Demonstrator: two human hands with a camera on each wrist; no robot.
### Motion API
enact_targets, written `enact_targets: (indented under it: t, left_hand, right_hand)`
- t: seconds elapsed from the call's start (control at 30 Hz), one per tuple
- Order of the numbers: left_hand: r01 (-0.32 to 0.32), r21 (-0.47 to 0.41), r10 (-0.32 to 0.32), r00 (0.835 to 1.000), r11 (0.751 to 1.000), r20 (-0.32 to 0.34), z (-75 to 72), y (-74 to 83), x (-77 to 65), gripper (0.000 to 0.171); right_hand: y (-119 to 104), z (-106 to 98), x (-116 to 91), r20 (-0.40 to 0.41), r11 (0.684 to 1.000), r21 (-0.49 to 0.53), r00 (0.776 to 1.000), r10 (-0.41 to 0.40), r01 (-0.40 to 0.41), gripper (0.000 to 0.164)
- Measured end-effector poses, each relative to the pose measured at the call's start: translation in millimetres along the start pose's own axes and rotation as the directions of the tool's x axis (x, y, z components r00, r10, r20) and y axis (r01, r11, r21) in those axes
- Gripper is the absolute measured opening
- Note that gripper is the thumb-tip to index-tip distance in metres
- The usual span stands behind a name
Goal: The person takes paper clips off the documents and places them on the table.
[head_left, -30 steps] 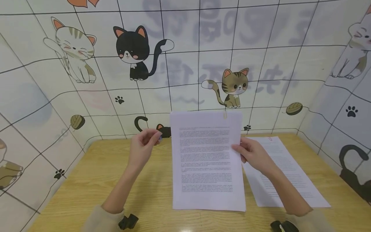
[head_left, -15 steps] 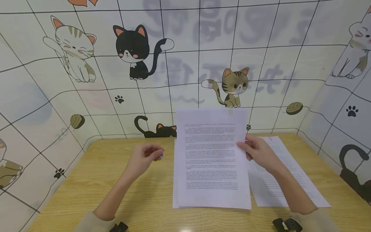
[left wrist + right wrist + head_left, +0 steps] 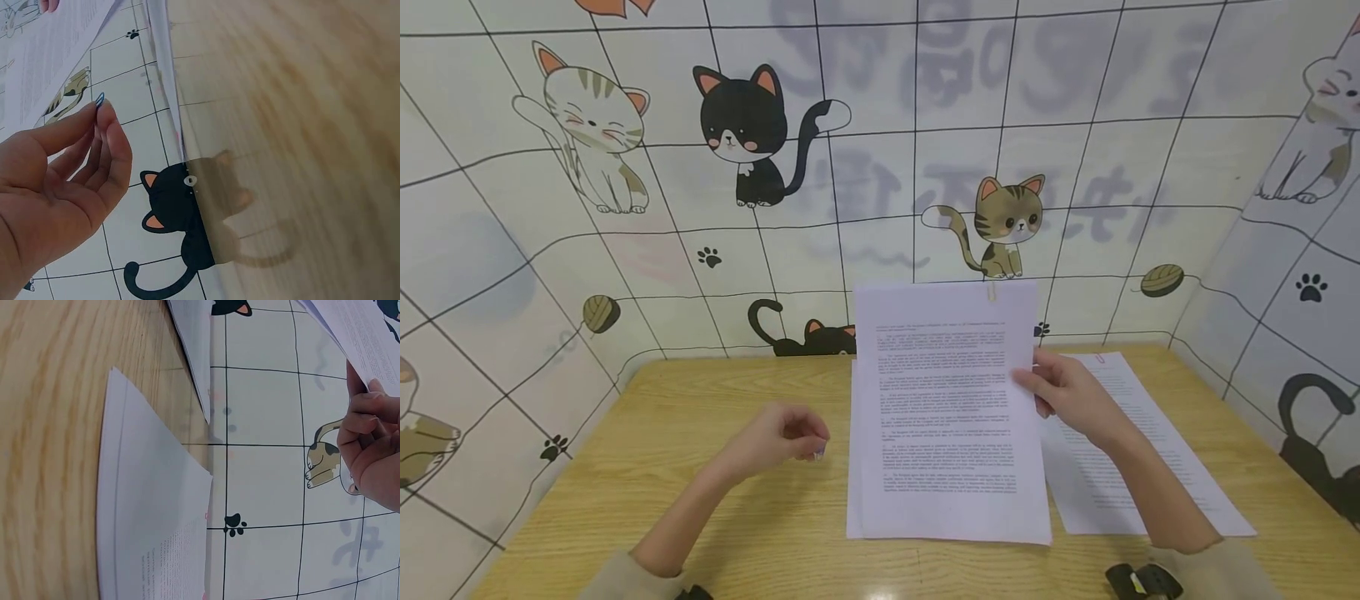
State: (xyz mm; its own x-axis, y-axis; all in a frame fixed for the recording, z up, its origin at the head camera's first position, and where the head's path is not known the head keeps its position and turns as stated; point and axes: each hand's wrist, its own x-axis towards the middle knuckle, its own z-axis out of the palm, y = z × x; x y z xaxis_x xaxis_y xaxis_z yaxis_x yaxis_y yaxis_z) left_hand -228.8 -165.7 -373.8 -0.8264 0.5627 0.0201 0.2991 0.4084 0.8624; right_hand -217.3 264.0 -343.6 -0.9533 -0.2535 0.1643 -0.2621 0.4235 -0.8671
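Note:
Between thumb and fingertip my left hand (image 3: 778, 442) pinches a small blue paper clip (image 3: 100, 99), held above the table left of the papers. My right hand (image 3: 1071, 396) grips the right edge of a printed sheaf of paper (image 3: 951, 400), thumb in front and fingers behind. That sheaf is raised off the table, and a pale yellow paper clip (image 3: 992, 292) sits on its top edge. Behind and below it, more white paper (image 3: 854, 467) shows as a strip along the left side; most of it is hidden.
A second printed stack (image 3: 1138, 450) with a red paper clip (image 3: 1101, 358) lies on the right of the wooden table (image 3: 700, 400), partly under my right forearm. Cat-patterned walls (image 3: 880, 167) enclose the table at the back and sides.
My left hand has moved down toward the table with the blue paper clip. My right hand has shifted the sheaf slightly right, uncovering paper behind its left edge.

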Motion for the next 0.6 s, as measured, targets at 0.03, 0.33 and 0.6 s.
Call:
enact_targets:
  t: [0.03, 0.33, 0.6]
  left_hand:
    - [-0.008, -0.001, 0.008, 1.0, 1.0, 0.022, 0.1, -0.9, -0.1, 0.01]
    - [0.009, 0.001, -0.009, 0.995, 1.0, 0.104, -0.3, -5.6, -1.9, 0.009]
    - [0.063, 0.022, -0.066, 0.984, 0.998, 0.166, 0.7, -12.2, -0.2, 0.005]
  right_hand:
    - [1, 0, 0, 0.002, 1.0, 0.0, 1.0, 0.001, -0.001, 0.037]
    - [0, 0, -1, 0.009, 1.0, 0.005, 1.0, -0.001, 0.001, 0.037]
    - [-2, 2, -1, 0.016, 1.0, 0.007, 1.0, -0.012, 0.012, 0.037]
